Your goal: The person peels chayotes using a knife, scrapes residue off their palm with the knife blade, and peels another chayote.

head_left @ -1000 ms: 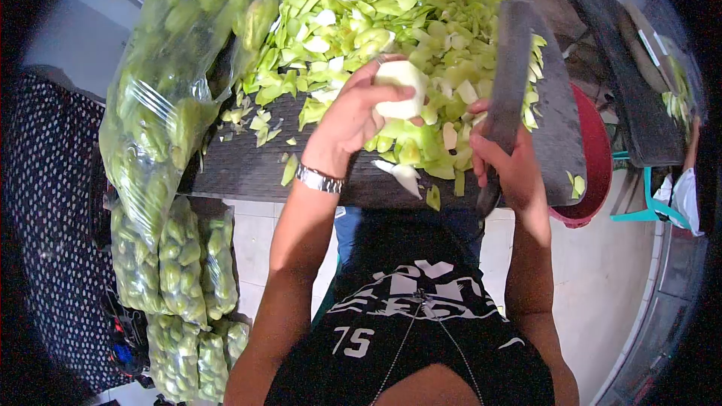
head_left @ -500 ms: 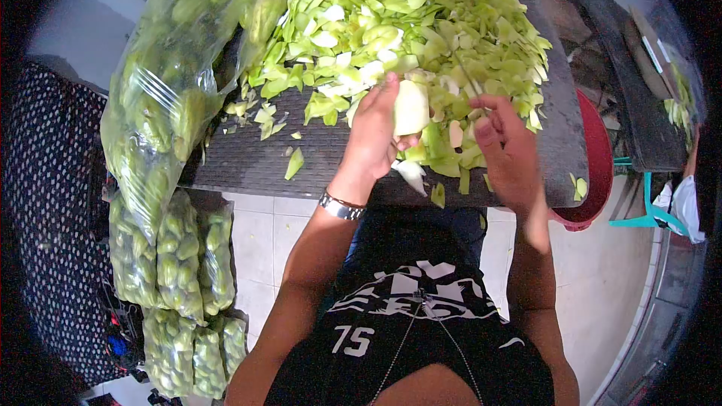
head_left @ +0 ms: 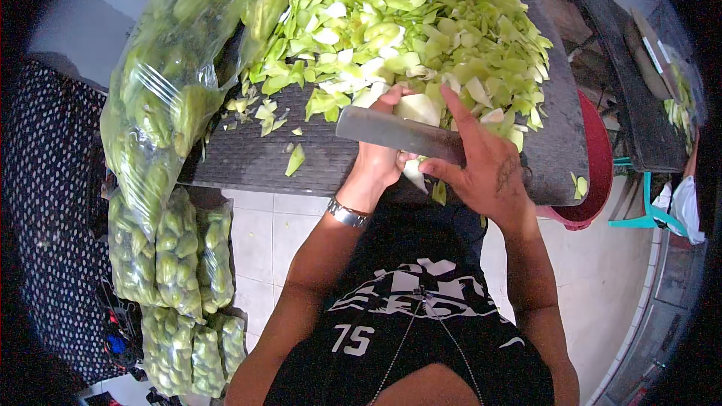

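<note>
My left hand (head_left: 378, 162), with a metal watch on its wrist, is closed around a peeled pale green chayote (head_left: 418, 108) at the near edge of the pile. In my right hand (head_left: 489, 169) is a broad-bladed knife (head_left: 398, 134), its handle hidden by the fingers. The blade points left and crosses in front of the chayote and over my left hand; whether it touches the chayote I cannot tell. Beyond both hands lies a large heap of thin green-white chayote slices (head_left: 436, 22) on the dark ridged table (head_left: 263, 154).
A big clear bag of whole chayotes (head_left: 162, 83) leans over the table's left side. Several filled bags (head_left: 177, 256) stand on the floor below. A red tub (head_left: 594, 158) sits at the right, near a turquoise stool (head_left: 647, 207) and another dark table (head_left: 639, 98).
My right hand has moved left and turned, bringing the knife's flat blade across the chayote and left hand. Earlier the blade pointed away over the slices. My left hand stays nearly in place.
</note>
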A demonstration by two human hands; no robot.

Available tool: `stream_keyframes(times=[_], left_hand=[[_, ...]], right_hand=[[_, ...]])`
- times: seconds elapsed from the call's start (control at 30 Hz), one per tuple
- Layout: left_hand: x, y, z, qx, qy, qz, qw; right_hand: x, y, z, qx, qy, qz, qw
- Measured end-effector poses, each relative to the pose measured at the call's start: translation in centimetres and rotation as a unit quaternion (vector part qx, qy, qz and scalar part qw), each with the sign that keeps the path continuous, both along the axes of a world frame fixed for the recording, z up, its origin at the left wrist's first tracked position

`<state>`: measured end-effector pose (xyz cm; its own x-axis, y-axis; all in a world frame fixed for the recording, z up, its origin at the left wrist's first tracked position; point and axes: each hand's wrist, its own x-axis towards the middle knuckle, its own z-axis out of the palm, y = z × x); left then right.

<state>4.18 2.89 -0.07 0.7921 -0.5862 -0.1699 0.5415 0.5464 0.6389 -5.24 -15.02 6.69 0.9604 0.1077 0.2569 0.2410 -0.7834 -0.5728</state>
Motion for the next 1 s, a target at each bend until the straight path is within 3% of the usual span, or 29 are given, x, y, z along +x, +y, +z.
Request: stream_keyframes(times=[0.07,0.13,0.23,0.43,0.53,0.63,0.7,0.83,0.93,1.0], left_hand=[[-0.1,0.2,-0.7,0.006,-0.023,0.003,1.0],[-1.2,-1.3,0.6,0.076,-0.03,0.081,0.993],[-1.9,-2.2,2.3,0.097,0.01,0.136,0.986],[-1.5,-1.4,-1.5,0.058,-0.027,0.11,0.992],[-2.0,0.0,-0.6,0.123,-0.078,0.066,0.987],[-2.7,-1.0,0.1,0.216,-0.211,0.169,0.938],[-3.2,-0.2,1.1,0.287,-0.253,0.159,0.91],[-3.6,-0.2,1.9,0.329,-0.263,0.197,0.885],[-4.2,-0.7,2.0,0.439,-0.311,0.231,0.811],[-4.8,-1.0,2.0,0.456,-0.349,0.254,0.779]], right_hand=[[0.0,-0.2,0.0,-0.004,-0.011,0.016,1.0],[0.2,-0.3,-0.4,-0.006,-0.06,0.042,0.997],[0.1,-0.4,-0.1,-0.029,-0.036,0.044,0.998],[-0.4,-0.3,1.6,-0.023,0.097,0.04,0.994],[0.0,-0.7,0.8,-0.041,0.056,0.052,0.996],[0.3,-1.1,1.3,0.004,0.09,0.089,0.992],[0.4,-1.1,0.6,0.042,0.069,0.116,0.99],[0.5,-1.6,0.7,0.095,0.13,0.153,0.975],[0.5,-1.3,-0.1,0.126,0.12,0.126,0.977],[0.3,-1.4,1.3,0.128,0.184,0.113,0.968]])
